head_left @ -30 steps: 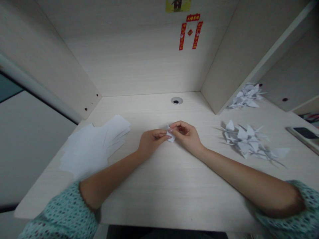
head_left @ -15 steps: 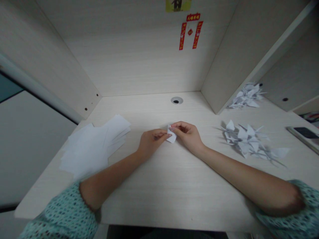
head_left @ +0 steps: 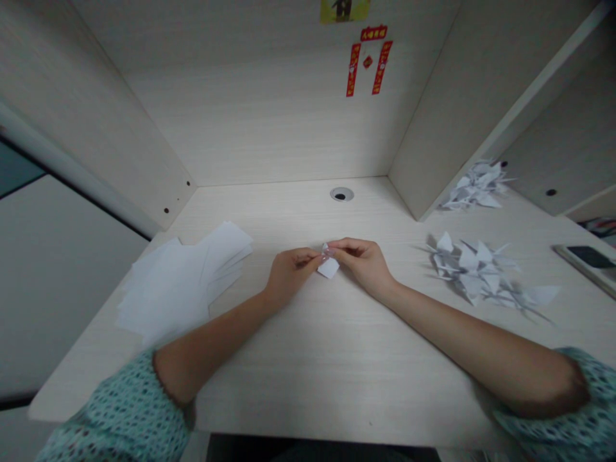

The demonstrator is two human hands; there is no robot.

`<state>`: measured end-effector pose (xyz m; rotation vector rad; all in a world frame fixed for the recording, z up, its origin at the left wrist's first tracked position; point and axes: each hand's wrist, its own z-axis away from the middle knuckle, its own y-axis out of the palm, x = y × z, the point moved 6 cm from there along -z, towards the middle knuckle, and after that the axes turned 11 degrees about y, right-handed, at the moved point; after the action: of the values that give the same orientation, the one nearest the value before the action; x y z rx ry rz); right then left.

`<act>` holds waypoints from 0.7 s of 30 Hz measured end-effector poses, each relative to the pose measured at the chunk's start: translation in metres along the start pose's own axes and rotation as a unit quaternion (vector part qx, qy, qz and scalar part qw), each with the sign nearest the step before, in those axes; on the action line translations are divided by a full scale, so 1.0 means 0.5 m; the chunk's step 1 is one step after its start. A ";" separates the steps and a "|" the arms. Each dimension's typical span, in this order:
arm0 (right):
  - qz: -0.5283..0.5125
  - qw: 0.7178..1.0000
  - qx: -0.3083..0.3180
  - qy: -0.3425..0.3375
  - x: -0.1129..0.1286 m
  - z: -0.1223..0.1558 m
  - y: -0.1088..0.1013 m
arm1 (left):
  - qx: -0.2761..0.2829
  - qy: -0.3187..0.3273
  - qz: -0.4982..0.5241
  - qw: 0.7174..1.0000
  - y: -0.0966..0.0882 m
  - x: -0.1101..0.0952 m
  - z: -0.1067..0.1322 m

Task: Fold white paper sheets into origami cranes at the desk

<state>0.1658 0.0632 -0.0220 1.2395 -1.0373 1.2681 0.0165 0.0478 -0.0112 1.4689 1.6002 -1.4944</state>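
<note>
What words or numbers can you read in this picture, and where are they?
Nothing can be read clearly.
Red paper strips on the back wall: they have small marks that look like writing, too small and blurred to read.
Yellow picture above them: cut off at the top, and no words can be made out.

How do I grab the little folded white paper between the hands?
Pinch the flat lower corner of the little folded white paper, coming from the side nearest you. That corner sticks out below the fingers, while the top is squeezed between the left hand and the right hand, so it's probably the easiest part to hold.
</note>
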 end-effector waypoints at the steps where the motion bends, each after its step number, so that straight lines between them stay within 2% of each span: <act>1: 0.000 1.000 0.002 0.004 -0.002 0.000 0.000 | 0.003 0.003 -0.003 1.000 0.000 -0.002 0.000; 8: 0.043 0.999 0.022 -0.015 -0.002 -0.001 0.004 | 0.013 0.013 -0.045 0.999 0.003 0.001 0.002; 12: 0.115 0.990 0.029 -0.080 0.016 0.012 0.010 | 0.037 0.017 -0.065 0.997 0.008 -0.005 0.001; 16: 0.196 0.965 0.035 -0.173 0.044 0.034 0.023 | 0.054 0.010 -0.051 0.997 0.013 -0.006 0.002; 18: 0.183 0.964 0.018 -0.193 0.051 0.039 0.021 | 0.033 -0.006 -0.003 0.999 0.010 -0.001 0.001; 21: 0.161 0.972 -0.021 -0.171 0.044 0.031 0.011 | -0.042 -0.032 0.071 0.996 -0.008 0.009 -0.001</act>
<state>0.1635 0.0493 0.0015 1.3239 -1.5579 1.2904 0.0120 0.0508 -0.0135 1.4427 1.4711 -1.3651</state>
